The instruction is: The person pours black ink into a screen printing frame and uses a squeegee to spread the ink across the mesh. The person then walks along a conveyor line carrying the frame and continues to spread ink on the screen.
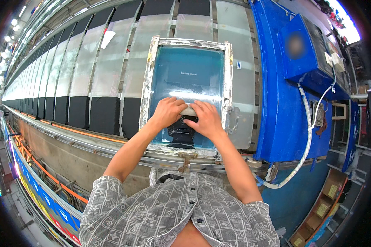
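Under 2 hands (167, 112) (209, 119), a mostly hidden squeegee (188, 110)

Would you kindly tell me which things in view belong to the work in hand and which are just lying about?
Seemingly in use:
pale bar, held by the left hand and right hand;
frame with teal sheet.

Seemingly apart:
white scrap on a pale panel;
brown boxes, lower right.
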Tool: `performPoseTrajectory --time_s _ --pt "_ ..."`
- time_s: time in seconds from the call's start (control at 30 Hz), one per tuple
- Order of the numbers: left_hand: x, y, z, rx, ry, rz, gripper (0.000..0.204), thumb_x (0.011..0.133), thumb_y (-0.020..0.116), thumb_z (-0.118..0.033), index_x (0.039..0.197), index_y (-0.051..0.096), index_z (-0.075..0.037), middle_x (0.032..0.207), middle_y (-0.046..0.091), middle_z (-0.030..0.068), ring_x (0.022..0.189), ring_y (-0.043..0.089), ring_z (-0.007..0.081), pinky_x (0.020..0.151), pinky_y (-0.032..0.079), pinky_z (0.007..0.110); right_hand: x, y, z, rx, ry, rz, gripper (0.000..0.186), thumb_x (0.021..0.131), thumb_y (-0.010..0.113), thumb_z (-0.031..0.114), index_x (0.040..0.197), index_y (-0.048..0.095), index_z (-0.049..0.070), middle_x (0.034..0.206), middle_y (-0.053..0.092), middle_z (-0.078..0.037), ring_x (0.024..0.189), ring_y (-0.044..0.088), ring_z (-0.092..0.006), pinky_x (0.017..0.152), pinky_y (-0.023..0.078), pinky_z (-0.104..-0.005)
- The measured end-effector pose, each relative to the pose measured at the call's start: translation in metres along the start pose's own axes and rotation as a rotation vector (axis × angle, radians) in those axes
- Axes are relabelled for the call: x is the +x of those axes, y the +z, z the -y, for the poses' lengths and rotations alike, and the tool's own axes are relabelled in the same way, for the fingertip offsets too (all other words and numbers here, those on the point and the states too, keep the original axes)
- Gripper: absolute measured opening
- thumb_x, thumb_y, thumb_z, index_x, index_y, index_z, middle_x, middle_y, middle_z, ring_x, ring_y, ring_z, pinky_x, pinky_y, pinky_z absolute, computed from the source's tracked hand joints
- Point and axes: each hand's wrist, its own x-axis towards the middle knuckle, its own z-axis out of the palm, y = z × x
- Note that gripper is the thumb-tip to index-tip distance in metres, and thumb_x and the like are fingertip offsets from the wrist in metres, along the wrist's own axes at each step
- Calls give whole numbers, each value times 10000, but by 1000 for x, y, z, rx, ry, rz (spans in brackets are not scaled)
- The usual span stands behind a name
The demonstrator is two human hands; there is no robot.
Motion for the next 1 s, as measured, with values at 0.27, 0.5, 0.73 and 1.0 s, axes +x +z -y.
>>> performPoseTrajectory --time_s 0.27,0.5,0.73,1.0 --pt "-11 16 -1 -48 -11 -49 373 632 777 -114 982 650 -106 972 660 13 842 636 234 744 520 381 -1 29 -13 -87 -56 51 362 670 728 42 1015 623 71 1018 666 -69 985 611 -265 882 444 -395" --pt "-31 21 -17 -78 -43 2 449 613 788 -107 1036 638 -102 1030 671 22 857 647 230 760 524 373 -23 29 0 -104 -45 64 359 672 730 48 1012 620 73 1023 661 -72 968 611 -251 865 434 -392" --pt "-67 21 -46 -97 -52 -66 221 694 672 -85 913 641 -80 892 657 23 752 639 227 695 514 358 -58 24 25 -76 -14 149 366 660 726 38 1010 621 63 1040 657 -69 977 610 -246 862 429 -386" --pt "-80 6 -59 -136 -113 41 498 593 782 -109 1072 646 -98 1091 653 15 940 613 213 787 488 375 -67 5 41 57 13 169 392 774 759 183 1125 637 58 1094 658 -85 1052 599 -282 917 430 -410"
